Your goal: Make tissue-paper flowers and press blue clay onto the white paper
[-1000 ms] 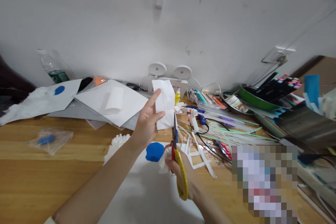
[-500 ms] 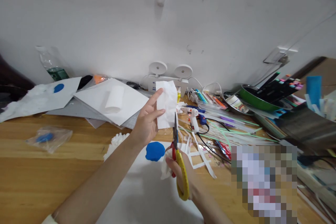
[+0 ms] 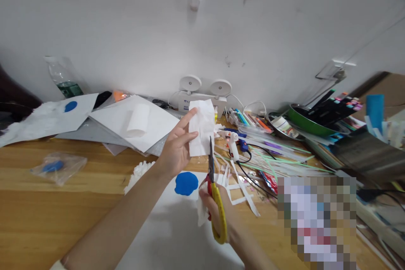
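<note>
Between the thumb and fingers of my left hand [image 3: 179, 145] is a piece of thin white tissue paper [image 3: 202, 124], held upright. My right hand [image 3: 218, 200] grips a pair of scissors [image 3: 218, 209] with yellow and red handles. Their blades point up and meet the lower right edge of the paper. A crumpled white scrap [image 3: 201, 209] hangs by the right hand's fingers; whether they pinch it I cannot tell. Below both hands lies a white sheet [image 3: 171, 236] with a flat blue patch [image 3: 186, 183] near its far edge.
Ruffled white paper [image 3: 139, 173] lies left of the sheet. A glue gun [image 3: 233, 145] with a cable, thin strips and pens [image 3: 249, 118] crowd the right side. A green pan [image 3: 311, 120] holds markers. At the back left stand a bottle [image 3: 65, 78] and stacked white sheets [image 3: 110, 116].
The scissors and my right hand have shifted very slightly, and the crumpled scrap hangs a bit differently. My left hand keeps its hold on the tissue paper.
</note>
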Tool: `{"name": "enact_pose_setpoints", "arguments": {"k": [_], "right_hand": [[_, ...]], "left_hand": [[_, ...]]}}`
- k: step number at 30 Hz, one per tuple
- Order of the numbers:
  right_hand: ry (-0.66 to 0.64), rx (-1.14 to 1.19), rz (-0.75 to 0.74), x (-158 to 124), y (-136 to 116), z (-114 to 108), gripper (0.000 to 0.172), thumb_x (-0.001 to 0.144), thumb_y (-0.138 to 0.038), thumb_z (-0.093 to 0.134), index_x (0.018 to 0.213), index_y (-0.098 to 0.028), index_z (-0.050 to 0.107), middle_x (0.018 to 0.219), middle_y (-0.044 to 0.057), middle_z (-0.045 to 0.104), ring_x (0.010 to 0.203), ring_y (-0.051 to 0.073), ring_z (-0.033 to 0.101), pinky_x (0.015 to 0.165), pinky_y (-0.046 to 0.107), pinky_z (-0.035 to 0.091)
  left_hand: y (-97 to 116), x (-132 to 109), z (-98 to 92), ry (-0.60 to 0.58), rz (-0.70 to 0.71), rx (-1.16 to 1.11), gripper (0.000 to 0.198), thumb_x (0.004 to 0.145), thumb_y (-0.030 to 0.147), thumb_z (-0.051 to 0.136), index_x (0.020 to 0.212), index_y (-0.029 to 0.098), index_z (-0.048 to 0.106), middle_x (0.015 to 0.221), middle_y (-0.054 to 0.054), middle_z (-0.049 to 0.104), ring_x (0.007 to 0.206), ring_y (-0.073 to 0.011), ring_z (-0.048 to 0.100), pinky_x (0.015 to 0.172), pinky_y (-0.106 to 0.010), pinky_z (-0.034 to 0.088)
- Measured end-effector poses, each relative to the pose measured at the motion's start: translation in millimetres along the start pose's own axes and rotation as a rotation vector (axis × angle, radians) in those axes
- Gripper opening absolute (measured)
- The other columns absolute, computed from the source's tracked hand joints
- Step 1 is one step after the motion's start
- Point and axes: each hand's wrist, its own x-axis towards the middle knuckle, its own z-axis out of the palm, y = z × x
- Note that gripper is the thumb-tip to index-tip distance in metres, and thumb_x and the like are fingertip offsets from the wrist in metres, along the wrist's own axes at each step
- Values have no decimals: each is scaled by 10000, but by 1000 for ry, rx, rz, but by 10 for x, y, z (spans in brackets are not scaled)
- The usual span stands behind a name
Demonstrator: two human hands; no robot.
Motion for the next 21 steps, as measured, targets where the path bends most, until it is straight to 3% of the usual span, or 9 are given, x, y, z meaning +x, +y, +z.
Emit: {"name": "enact_pose_setpoints", "arguments": {"k": [6, 11, 15, 21], "right_hand": [[24, 3, -18, 1, -37, 18, 200, 776, -327, 437, 626, -202, 395, 499, -59, 331, 410, 79, 346, 378, 195, 278], [-88, 56, -35, -35, -236, -81, 323, 758, -505, 445, 650, -203, 402, 566, -37, 382, 480, 95, 361, 433, 214, 330], [-166, 54, -11, -59, -372, -183, 355, 742, -548, 439, 669, -201, 423, 629, -25, 382, 555, 113, 349, 516, 245, 369], [-306, -39, -78, -30, -334, -198, 266, 758, -451, 490, 783, -190, 448, 762, -2, 424, 690, 143, 408, 675, 300, 388]], "left_hand": [[5, 6, 4, 9, -15, -7, 517, 741, 90, 491, 1233, 231, 429, 1238, -28, 515, 1120, -249, 473, 878, -363, 432], [2, -2, 0, -5, 11, 2, 546, 735, 77, 502, 1243, 257, 412, 1307, -9, 444, 1146, -247, 449, 912, -383, 416], [6, -11, 7, -1, 5, 21, 570, 723, 76, 514, 1248, 268, 405, 1353, -6, 382, 1154, -252, 440, 913, -392, 415], [-18, -13, 19, 10, -13, 24, 560, 712, 94, 553, 1239, 226, 417, 1226, -48, 528, 1112, -250, 483, 906, -385, 418]]}}
